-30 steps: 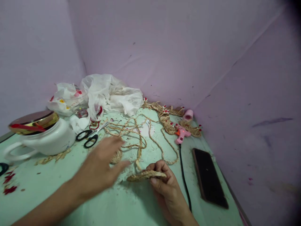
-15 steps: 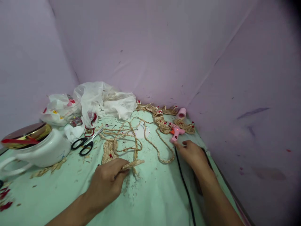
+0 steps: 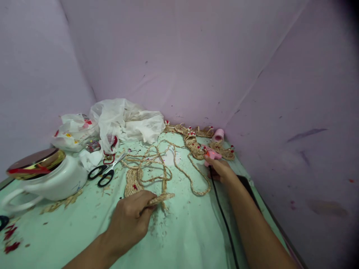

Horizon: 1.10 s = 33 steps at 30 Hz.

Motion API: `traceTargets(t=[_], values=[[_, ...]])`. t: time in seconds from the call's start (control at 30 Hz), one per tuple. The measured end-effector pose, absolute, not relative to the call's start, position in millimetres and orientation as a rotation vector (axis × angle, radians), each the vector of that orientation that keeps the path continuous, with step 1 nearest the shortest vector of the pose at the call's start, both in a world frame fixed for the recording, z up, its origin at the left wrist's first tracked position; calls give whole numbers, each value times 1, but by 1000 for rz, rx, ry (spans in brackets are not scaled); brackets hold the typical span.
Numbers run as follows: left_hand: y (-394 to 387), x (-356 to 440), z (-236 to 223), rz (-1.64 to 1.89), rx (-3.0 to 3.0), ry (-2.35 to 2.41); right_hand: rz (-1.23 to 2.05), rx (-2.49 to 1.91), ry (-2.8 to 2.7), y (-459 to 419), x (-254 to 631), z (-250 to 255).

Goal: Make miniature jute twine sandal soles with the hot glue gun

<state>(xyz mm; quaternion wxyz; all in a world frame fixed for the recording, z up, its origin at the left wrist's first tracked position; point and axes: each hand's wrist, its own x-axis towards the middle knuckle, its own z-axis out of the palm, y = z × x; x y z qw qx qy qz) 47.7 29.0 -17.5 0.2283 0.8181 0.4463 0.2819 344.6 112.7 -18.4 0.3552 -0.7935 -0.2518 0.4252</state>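
Observation:
My left hand is closed on a flat braided jute piece near the front middle of the green table. Loose jute rope trails away from it in loops toward the back. My right hand reaches to the back right and wraps round the handle of a pink glue gun. The gun's black cord runs toward me beside my right forearm.
Black-handled scissors lie left of the rope. A white pot with a gold lid stands at far left. Crumpled plastic bags fill the back corner. Beaded jute trims and a pink spool lie by the purple wall; a dark phone shows partly under my right arm.
The braided piece passed from my right hand to my left. My right hand then reached back right and closed on the glue gun.

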Motion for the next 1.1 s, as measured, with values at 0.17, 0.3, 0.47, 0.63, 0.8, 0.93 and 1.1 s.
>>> traceTargets(t=[0.17, 0.3, 0.47, 0.63, 0.8, 0.93, 1.1], values=[[31, 49, -11, 712, 1914, 1308, 1205, -1828, -491, 122, 347, -8], [38, 46, -7, 718, 1689, 1312, 1122, -1608, -480, 109, 348, -1], [42, 44, -7, 703, 1612, 1257, 892, -1374, -563, 55, 334, 7], [41, 45, -8, 663, 1593, 1186, 988, -1121, -760, 3, 308, 12], [40, 45, -10, 599, 1610, 1149, 1125, -1168, -742, -12, 293, 6], [39, 44, -14, 536, 1695, 1132, 1227, -1175, -876, -26, 287, 1], [36, 44, -16, 543, 1953, 1109, 1254, -1241, -1051, -46, 292, -9]])
